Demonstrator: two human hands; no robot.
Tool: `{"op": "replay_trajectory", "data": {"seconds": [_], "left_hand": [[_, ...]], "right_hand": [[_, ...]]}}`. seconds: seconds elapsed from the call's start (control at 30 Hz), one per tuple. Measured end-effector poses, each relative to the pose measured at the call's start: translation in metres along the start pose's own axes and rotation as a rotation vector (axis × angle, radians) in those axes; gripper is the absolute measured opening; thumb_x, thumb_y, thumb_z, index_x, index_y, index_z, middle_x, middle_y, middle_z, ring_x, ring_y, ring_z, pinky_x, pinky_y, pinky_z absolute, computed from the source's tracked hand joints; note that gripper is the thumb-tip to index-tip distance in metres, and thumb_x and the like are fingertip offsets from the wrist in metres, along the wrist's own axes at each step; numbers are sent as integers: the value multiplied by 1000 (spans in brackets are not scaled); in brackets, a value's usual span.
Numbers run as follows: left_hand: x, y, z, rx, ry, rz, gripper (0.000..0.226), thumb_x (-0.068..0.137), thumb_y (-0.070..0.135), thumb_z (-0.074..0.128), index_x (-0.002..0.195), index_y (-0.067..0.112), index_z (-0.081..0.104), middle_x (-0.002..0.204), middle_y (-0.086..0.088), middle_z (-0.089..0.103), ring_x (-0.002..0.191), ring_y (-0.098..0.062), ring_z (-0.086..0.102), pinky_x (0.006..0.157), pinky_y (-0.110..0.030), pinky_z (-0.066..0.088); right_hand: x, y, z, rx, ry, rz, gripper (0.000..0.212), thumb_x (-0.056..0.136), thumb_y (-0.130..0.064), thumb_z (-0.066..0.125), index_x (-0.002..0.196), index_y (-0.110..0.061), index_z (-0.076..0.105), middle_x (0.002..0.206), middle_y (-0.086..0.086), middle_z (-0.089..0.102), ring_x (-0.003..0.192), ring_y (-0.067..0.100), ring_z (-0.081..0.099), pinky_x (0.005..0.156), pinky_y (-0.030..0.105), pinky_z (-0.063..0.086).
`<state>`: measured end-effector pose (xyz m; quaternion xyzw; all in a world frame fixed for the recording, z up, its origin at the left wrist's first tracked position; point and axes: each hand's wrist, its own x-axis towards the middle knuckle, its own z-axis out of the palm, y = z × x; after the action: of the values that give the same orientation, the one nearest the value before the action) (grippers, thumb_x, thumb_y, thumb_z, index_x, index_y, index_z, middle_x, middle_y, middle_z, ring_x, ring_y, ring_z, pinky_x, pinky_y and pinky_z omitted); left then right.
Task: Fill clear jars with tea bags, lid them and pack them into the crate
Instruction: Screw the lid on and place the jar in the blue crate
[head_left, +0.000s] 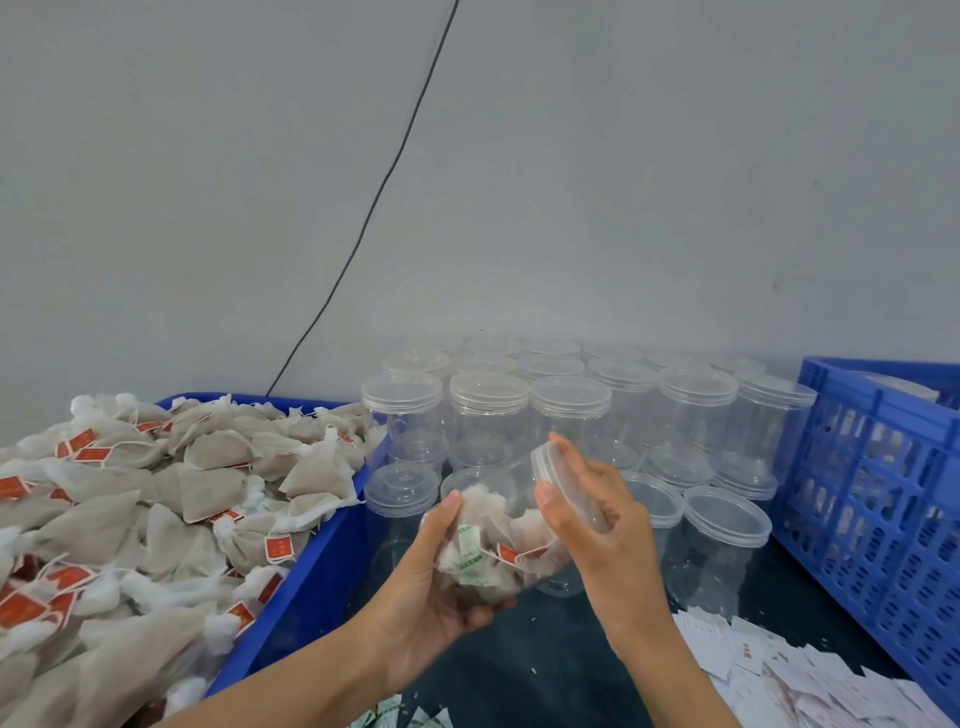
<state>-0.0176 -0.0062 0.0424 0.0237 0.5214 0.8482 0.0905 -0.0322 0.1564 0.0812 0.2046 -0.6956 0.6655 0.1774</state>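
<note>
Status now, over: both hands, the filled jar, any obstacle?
Left hand grips filled jar, tilted. Right hand holds lid at its mouth, not seated. Nothing in between.

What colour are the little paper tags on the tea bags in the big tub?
Red tags, seen in the head view.

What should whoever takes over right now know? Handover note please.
Left hand grips the filled jar, tilted, mouth open.
Right hand holds its lid just off the mouth.
Done: jar filled with tea bags.
Left: lid it, pack it into the crate on the right.
Tea bags fill the left bin; empty jars stand behind.
</note>
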Motion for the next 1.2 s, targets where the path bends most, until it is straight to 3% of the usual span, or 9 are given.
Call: {"op": "replay_trajectory", "data": {"seconds": [0.07,0.27,0.4,0.53,0.63,0.8,0.9,1.03,1.2], "left_hand": [[-2,1,3,16,19,20,55,68,67,61,94,21,78,98,-13,73,72,-23,65,59,-27,46],[-5,5,2,62,42,5,60,77,63,51,101,12,74,96,-17,69,73,-25,62,57,-28,47],[-5,4,-1,-52,-9,-49,61,77,61,53,98,9,76,101,-21,70,78,-30,65,60,-33,55],[-8,6,1,-211,-17,-169,71,72,59,61,118,4,66,120,-31,62,92,-42,66,69,-48,58],[-8,13,13,-292,-69,-279,73,73,58,60,121,3,61,126,-34,56,111,-51,59,80,-60,52],[1,23,38,-138,-148,-348,79,76,66,49,118,1,65,127,-34,56,116,-54,54,90,-65,48],[16,28,64,151,-84,-174,66,89,63,39,119,11,66,120,-20,67,111,-39,64,91,-51,54],[37,40,118,507,142,298,22,99,27,50,118,19,57,112,-10,67,97,-24,66,78,-32,52],[58,53,198,682,-106,571,57,91,-11,46,119,39,50,118,-3,56,108,-21,59,84,-23,51]], "right_hand": [[0,0,1,-11,6,8,44,71,-47,65,115,-50,60,110,-15,58,95,25,65,86,8,43],[-3,-2,4,-23,-23,81,47,76,-49,72,120,-52,54,124,-23,51,115,-2,54,95,18,40],[-8,-19,1,82,-26,205,89,49,-61,82,127,-52,38,124,-16,49,111,2,56,78,14,50],[-16,-29,-14,190,-118,195,121,31,-55,92,133,-50,27,122,-4,54,107,11,62,85,28,56],[-21,-34,-19,195,-171,208,123,31,-47,95,131,-54,24,132,-1,49,117,17,57,96,37,52],[-11,-49,-38,190,-114,259,104,49,-26,95,132,-40,34,127,-1,54,112,15,58,89,27,53],[3,-64,-63,187,-65,270,85,55,-16,92,125,-26,45,123,5,59,111,22,60,93,38,53],[23,-83,-105,128,31,292,68,60,-7,88,116,-22,53,116,7,63,107,27,63,90,46,54],[50,-102,-167,32,157,248,55,68,-17,85,113,-20,52,105,1,66,89,14,68,66,31,56]]}}
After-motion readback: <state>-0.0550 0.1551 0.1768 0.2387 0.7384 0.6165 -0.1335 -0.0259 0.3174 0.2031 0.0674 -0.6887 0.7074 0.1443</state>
